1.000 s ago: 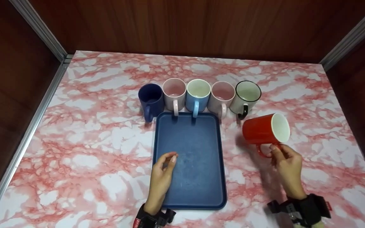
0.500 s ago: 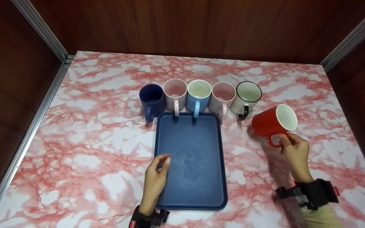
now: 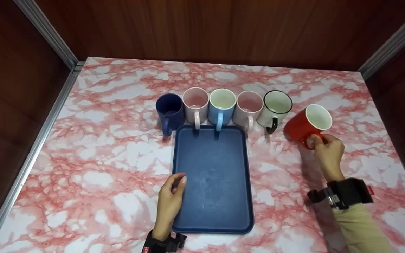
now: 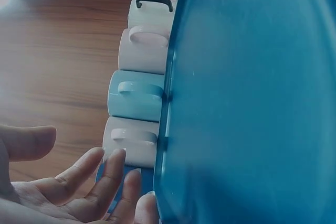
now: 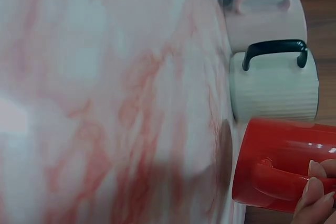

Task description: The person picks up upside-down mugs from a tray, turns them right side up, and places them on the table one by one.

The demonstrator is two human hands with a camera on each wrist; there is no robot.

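My right hand pinches the handle of a red mug with a white inside. The mug leans, its mouth tipped toward the upper right, just right of a white mug with a black rim and handle. In the right wrist view the red mug is close beside that white mug, with a shadow under its base. My left hand hovers over the left edge of a blue tray, fingers loosely bent and holding nothing. In the left wrist view its fingers are spread apart.
Left of the white mug, a pink mug, a light blue mug, another pink mug and a dark blue mug stand in a row, handles toward me. The row borders the tray's far edge. Brown wooden panels enclose the marbled table.
My right hand has carried the red mug away from me and slightly right, turning it more upright. My left hand has drifted a little left over the tray's edge.
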